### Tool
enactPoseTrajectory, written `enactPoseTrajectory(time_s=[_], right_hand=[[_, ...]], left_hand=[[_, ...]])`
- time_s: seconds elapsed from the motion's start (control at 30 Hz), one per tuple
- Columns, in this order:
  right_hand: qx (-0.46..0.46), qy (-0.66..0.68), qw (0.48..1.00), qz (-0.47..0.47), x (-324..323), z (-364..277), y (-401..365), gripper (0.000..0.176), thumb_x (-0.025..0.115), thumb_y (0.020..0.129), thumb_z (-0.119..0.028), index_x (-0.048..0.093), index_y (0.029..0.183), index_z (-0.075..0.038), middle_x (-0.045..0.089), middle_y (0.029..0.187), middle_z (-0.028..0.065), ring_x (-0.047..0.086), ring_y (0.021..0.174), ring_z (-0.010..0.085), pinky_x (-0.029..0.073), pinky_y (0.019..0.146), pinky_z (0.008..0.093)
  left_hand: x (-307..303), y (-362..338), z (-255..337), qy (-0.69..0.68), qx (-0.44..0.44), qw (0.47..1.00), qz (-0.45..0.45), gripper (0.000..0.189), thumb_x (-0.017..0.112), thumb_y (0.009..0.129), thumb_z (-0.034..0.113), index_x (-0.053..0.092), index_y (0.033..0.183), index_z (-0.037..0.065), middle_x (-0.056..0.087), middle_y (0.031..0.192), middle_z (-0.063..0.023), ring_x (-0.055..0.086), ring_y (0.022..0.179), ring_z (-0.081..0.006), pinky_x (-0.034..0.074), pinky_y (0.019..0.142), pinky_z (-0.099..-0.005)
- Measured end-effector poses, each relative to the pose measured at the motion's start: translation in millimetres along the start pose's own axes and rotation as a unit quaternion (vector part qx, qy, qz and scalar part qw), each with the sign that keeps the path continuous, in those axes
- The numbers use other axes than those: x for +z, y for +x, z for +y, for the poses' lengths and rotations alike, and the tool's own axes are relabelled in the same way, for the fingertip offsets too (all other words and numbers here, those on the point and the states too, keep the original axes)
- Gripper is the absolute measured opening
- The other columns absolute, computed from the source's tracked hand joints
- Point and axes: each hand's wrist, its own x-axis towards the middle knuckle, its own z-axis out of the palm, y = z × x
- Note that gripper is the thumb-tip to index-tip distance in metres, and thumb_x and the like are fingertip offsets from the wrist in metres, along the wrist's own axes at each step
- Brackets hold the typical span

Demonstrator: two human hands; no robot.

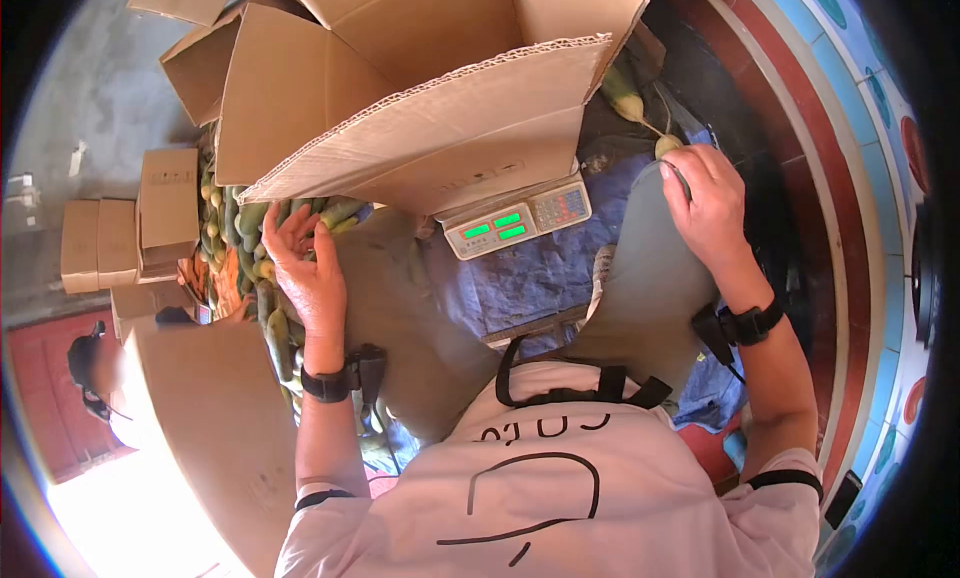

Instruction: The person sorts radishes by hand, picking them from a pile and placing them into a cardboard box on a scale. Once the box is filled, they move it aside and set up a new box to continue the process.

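My left hand (308, 268) is at the edge of a pile of long green vegetables that look like green radishes (250, 218). Its fingers are spread and slightly curled, and one blue-green radish with a yellowish end (343, 216) lies close by its fingertips. On the other side, my right hand (708, 200) rests at my right knee, thumb apart from the bent fingers, with nothing visible in it. Just beyond those fingertips is a pale yellowish vegetable tip (667, 145). An open cardboard box (440, 128) stands on a digital scale (517, 218) between my knees.
Blue sheeting (530, 286) covers the floor below the scale. More cardboard boxes (168, 203) stand at the left, with a large one (215, 418) beside my left arm. A green radish (622, 96) lies right of the open box. Another person (100, 378) is at the far left.
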Motion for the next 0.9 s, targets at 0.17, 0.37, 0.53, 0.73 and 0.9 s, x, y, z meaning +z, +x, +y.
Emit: enactPoseTrajectory(time_s=[0.17,0.37,0.53,0.73,0.9], right_hand=[[0.001,-0.006,1.000,-0.010,0,-1,2,0.012,0.066,0.071,-0.002,0.057,0.080,-0.002,0.057,0.076,0.0104,0.056,0.068,0.0279,0.046,0.062,0.0358],[0.000,-0.004,1.000,-0.011,1,-3,2,0.012,0.066,0.071,-0.003,0.057,0.079,-0.003,0.056,0.075,0.0107,0.056,0.068,0.0285,0.045,0.061,0.0365],[0.009,0.002,1.000,-0.008,3,-2,0,0.011,0.066,0.071,-0.002,0.057,0.079,-0.003,0.057,0.076,0.0107,0.057,0.069,0.0287,0.046,0.062,0.0362],[0.006,-0.013,1.000,-0.016,3,-4,4,0.011,0.065,0.071,-0.001,0.057,0.079,-0.002,0.058,0.078,0.0112,0.057,0.071,0.0296,0.046,0.063,0.0365],[-0.003,-0.008,1.000,-0.018,5,-4,6,0.011,0.064,0.072,0.000,0.057,0.081,-0.002,0.058,0.078,0.0118,0.057,0.071,0.0299,0.046,0.063,0.0364]], left_hand=[[-1,-1,-3,-0.028,0.002,1.000,0.007,0.051,0.054,0.087,0.006,0.029,0.132,0.003,0.055,0.111,-0.0182,0.057,0.095,-0.0213,0.045,0.081,-0.0315],[-4,-2,1,0.001,-0.016,1.000,0.009,0.051,0.053,0.086,0.004,0.029,0.131,0.003,0.055,0.111,-0.0179,0.057,0.095,-0.0214,0.045,0.080,-0.0316],[-6,-2,-1,-0.017,-0.019,1.000,0.012,0.050,0.052,0.088,0.007,0.030,0.132,0.004,0.056,0.111,-0.0157,0.056,0.097,-0.0199,0.044,0.084,-0.0306],[-7,-1,-3,-0.016,-0.017,1.000,0.015,0.050,0.052,0.088,0.006,0.029,0.132,0.002,0.056,0.111,-0.0169,0.056,0.098,-0.0206,0.044,0.084,-0.0313],[-6,1,-9,-0.040,-0.022,0.999,0.026,0.055,0.054,0.083,0.002,0.028,0.131,0.001,0.056,0.110,-0.0184,0.058,0.095,-0.0223,0.047,0.078,-0.0305]])
